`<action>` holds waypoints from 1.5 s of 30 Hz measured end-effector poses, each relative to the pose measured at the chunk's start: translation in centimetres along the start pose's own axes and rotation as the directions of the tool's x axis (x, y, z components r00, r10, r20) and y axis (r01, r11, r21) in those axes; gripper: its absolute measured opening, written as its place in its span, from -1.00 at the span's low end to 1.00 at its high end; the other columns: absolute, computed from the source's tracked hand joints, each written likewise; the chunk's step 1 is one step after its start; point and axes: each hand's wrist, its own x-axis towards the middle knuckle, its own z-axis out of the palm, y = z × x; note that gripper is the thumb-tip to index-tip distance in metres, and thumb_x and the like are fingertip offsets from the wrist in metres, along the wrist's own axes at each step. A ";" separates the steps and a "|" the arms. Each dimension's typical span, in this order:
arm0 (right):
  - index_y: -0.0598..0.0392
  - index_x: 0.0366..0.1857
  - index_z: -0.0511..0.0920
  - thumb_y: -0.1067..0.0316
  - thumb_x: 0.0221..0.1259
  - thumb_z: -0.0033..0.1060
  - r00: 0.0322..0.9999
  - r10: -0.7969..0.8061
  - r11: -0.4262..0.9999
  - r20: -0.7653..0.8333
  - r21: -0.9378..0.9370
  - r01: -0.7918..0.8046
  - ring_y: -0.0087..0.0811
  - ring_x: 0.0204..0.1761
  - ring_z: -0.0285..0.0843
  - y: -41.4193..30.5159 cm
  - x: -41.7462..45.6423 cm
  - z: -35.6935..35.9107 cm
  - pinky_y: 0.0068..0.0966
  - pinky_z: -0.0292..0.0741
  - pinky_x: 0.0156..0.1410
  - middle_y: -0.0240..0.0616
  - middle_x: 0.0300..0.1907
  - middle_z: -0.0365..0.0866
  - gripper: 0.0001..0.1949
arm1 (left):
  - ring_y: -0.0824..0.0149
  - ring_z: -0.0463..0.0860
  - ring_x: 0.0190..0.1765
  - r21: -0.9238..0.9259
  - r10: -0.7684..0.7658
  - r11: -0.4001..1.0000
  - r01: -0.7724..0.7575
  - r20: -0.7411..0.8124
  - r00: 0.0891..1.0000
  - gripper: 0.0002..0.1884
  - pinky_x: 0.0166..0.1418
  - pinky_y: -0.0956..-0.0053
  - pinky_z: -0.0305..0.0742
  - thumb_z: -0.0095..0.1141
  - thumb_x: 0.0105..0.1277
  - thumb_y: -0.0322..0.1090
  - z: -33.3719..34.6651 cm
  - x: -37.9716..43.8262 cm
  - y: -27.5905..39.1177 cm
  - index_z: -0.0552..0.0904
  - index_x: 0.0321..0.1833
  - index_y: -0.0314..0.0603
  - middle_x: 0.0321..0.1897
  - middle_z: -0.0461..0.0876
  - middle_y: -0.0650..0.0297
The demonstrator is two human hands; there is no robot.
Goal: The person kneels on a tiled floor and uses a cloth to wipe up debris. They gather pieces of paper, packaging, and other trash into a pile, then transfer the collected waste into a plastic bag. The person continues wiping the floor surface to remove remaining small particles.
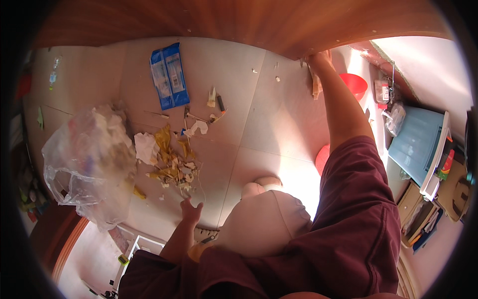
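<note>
My left hand point(191, 210) hovers low by the near edge of a pile of food scraps and peels point(179, 173), fingers apart and holding nothing that I can make out. My right hand point(320, 61) is stretched far forward to the edge of a brown wooden panel point(239, 22), which partly hides its fingers. A brown strip point(316, 86), perhaps paper or cardboard, hangs or lies just below that hand; whether I grip it is unclear. White tissue point(146, 148) and yellow-brown wrappings point(163, 141) lie against the pile.
A bulging clear plastic bag of rubbish point(89, 164) stands left of the pile. Beyond it lies a blue wipes packet point(170, 76) on the tiled floor point(239, 112). A plastic bottle point(53, 76) is far left. To the right are a red bowl point(354, 86) and a blue plastic bin point(416, 140).
</note>
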 end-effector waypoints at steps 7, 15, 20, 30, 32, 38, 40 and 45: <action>-0.06 0.09 0.56 0.17 0.21 0.11 0.969 -0.214 0.977 -0.119 -0.046 0.210 -0.10 0.37 0.23 -2.4 -3.8 0.3 -0.18 0.16 0.44 -0.15 0.25 0.43 -0.64 | -0.14 0.36 0.23 0.026 0.026 0.999 -0.025 -0.066 0.997 -0.33 0.27 0.08 0.37 0.34 0.11 -0.06 0.0 0.2 0.6 0.37 0.17 -0.30 0.21 0.23 -0.16; -0.09 0.41 0.27 0.22 0.27 0.08 0.959 -0.279 0.959 -0.040 -0.056 0.277 -0.22 0.59 -0.18 -7.2 -13.0 0.7 -0.13 -0.02 0.57 -0.30 0.51 0.09 -0.42 | -0.07 0.42 0.15 0.092 0.029 0.995 -0.023 -0.062 0.998 -0.44 0.22 0.11 0.41 0.34 0.10 -0.09 0.3 1.5 -0.1 0.45 0.03 -0.29 0.14 0.28 -0.10; -0.25 0.28 0.46 0.52 0.18 0.02 0.844 -0.482 0.717 -0.236 0.448 0.535 -0.10 0.50 0.09 -12.9 -18.5 1.4 -0.20 0.12 0.53 -0.28 0.45 0.24 -0.46 | -0.05 0.36 0.20 0.167 0.144 0.977 -0.131 -0.074 0.987 -0.50 0.25 0.12 0.37 0.36 0.07 -0.12 0.6 1.9 -0.7 0.50 -0.05 -0.31 0.03 0.44 -0.04; 0.01 0.29 0.42 0.39 0.17 0.01 0.895 -0.004 0.979 -0.446 0.182 0.095 -0.09 0.50 0.08 -14.8 -11.5 5.9 -0.12 0.08 0.52 -0.23 0.45 0.24 -0.48 | -0.02 0.38 0.17 0.120 0.178 0.980 -0.160 -0.166 0.970 -0.57 0.22 0.14 0.37 0.37 0.04 -0.15 1.2 1.8 -1.0 0.53 -0.16 -0.29 -0.06 0.52 -0.01; 0.01 0.39 0.29 0.27 0.21 0.05 0.936 -0.158 0.981 -0.314 0.055 0.184 -0.05 0.54 -0.04 -18.5 -13.1 7.5 0.00 -0.11 0.55 -0.21 0.46 0.20 -0.41 | -0.03 0.42 0.12 0.117 0.167 0.982 -0.146 -0.196 0.966 -0.58 0.20 0.12 0.39 0.37 0.04 -0.16 1.5 1.8 -0.9 0.53 -0.17 -0.27 -0.08 0.53 0.00; -0.06 0.26 0.45 0.63 0.17 -0.17 0.943 -0.293 0.501 -0.161 0.814 0.294 -0.13 0.46 0.17 -29.4 -21.1 4.0 -0.25 0.09 0.52 -0.21 0.36 0.36 -0.46 | 0.05 0.57 -0.21 -0.311 -0.073 0.950 0.030 -0.129 0.989 -0.71 -0.07 0.17 0.51 0.31 0.05 -0.26 6.1 7.1 -3.9 0.53 -0.28 -0.28 -0.29 0.56 0.06; -0.06 0.29 0.43 0.72 0.14 -0.29 0.980 -0.190 0.353 -0.065 0.926 0.130 -0.26 0.41 0.28 -29.2 -21.6 2.5 -0.48 0.17 0.48 -0.21 0.31 0.43 -0.39 | 0.19 0.59 -0.40 -0.621 -0.181 0.777 0.107 -0.056 0.982 -0.84 -0.29 0.32 0.52 0.24 0.09 -0.39 4.0 6.1 1.1 0.52 -0.37 -0.28 -0.47 0.56 0.15; 0.13 0.36 0.30 0.55 0.32 -0.16 0.929 -0.091 0.176 -0.358 0.913 0.369 -0.26 0.41 0.22 -22.6 -20.1 3.2 -0.36 0.19 0.49 -0.18 0.38 0.29 -0.52 | 0.44 0.51 -0.47 -0.951 -0.281 0.310 0.008 -0.083 0.956 -0.82 -0.49 0.55 0.39 0.21 0.21 -0.46 -1.4 5.1 7.8 0.45 -0.46 -0.19 -0.49 0.47 0.33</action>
